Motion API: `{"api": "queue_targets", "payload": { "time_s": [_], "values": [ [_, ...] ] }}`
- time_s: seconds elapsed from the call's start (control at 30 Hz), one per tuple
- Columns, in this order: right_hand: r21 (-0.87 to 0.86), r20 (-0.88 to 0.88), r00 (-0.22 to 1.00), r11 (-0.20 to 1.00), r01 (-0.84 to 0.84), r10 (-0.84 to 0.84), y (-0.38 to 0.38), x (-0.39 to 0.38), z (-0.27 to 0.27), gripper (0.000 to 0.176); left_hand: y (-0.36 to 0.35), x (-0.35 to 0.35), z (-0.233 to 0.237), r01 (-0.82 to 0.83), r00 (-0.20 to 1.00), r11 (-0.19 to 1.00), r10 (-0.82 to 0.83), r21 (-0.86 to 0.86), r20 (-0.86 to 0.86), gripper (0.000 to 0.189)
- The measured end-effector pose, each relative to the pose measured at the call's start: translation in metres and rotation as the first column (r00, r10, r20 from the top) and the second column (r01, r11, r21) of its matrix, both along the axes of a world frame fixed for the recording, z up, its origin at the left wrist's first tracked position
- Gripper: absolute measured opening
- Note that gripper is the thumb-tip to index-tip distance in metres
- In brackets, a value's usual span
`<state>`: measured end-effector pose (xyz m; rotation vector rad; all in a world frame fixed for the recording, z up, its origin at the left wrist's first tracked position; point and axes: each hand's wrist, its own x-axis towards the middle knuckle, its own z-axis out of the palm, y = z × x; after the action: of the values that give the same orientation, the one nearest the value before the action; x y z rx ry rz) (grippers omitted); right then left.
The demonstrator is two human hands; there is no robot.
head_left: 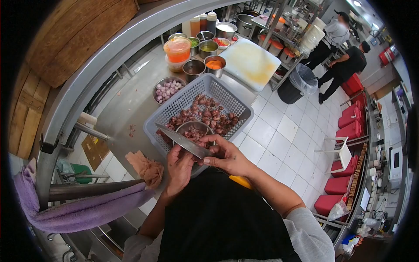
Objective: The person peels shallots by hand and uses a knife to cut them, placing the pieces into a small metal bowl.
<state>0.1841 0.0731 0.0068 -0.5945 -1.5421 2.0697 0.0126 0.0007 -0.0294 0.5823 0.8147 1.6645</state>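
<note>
A broad knife (185, 142) slants over the basket, its blade pointing up and to the left. My right hand (229, 158) is closed around it, and a yellow handle end (241, 181) shows below the palm. My left hand (180, 168) is closed against the near side of the blade; whatever lies in its fingers is hidden. Just beyond both hands, a round metal bowl (179, 128) with reddish skins sits inside the grey plastic basket (152, 118). Unpeeled shallots (209, 114) lie around that bowl. Peeled shallots (168, 91) fill another metal bowl behind the basket.
Metal pots, an orange-lidded tub (177, 49) and sauce bottles (203, 22) stand behind. A white cutting board (248, 63) lies to the right. Crumpled brown cloth (146, 168) and a purple towel (96, 209) are at left. Two people stand beyond a bin (297, 85).
</note>
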Motion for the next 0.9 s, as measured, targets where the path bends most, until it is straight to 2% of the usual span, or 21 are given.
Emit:
{"api": "queue_targets", "payload": {
  "time_s": [0.27,0.37,0.43,0.5,0.57,0.6,0.67,0.7,0.77,0.9],
  "values": [
    [-0.022,-0.062,0.997,0.999,0.044,-0.045,-0.009,-0.003,0.002,0.037,-0.009,0.003,0.012,0.051,0.999,0.998,-0.051,-0.046,-0.007,0.017],
    [-0.127,-0.14,0.988,0.991,0.043,-0.061,-0.008,-0.006,-0.001,0.036,-0.013,0.007,0.004,0.036,0.993,0.998,-0.04,-0.043,-0.109,0.018],
    [-0.139,-0.193,0.98,0.99,0.019,-0.046,0.003,-0.008,-0.007,0.034,-0.008,0.01,0.0,0.058,0.949,0.998,-0.061,-0.017,-0.31,0.02],
    [-0.162,-0.24,0.97,0.987,0.0,-0.04,0.007,-0.005,-0.006,0.033,-0.005,0.01,0.003,0.074,0.953,0.995,-0.089,-0.064,-0.289,0.025],
    [-0.231,-0.115,0.993,0.972,-0.039,0.012,0.011,0.001,0.002,0.033,-0.001,0.014,0.011,0.029,0.998,0.999,-0.03,-0.026,-0.051,0.029],
    [-0.229,-0.118,0.993,0.973,-0.043,0.016,0.013,0.001,-0.001,0.033,0.001,0.012,0.011,0.025,0.998,0.999,-0.026,-0.024,-0.053,0.029],
    [-0.367,-0.148,0.989,0.929,-0.04,-0.016,0.013,0.002,-0.008,0.026,0.001,0.011,0.008,0.042,0.996,0.999,-0.041,-0.009,0.081,0.031],
    [-0.37,-0.147,0.989,0.928,-0.043,-0.013,0.013,0.001,-0.008,0.026,0.002,0.01,0.004,0.039,0.996,0.999,-0.038,-0.012,0.082,0.031],
    [-0.396,-0.137,0.991,0.917,-0.048,-0.007,0.011,-0.001,-0.006,0.027,0.003,0.01,-0.006,0.051,0.998,0.993,-0.054,-0.102,-0.031,0.029],
    [-0.372,-0.103,0.994,0.928,-0.019,-0.021,0.017,0.001,-0.018,0.029,0.005,0.005,-0.007,0.01,1.0,0.999,-0.01,-0.042,0.003,0.029]
  ]
}}
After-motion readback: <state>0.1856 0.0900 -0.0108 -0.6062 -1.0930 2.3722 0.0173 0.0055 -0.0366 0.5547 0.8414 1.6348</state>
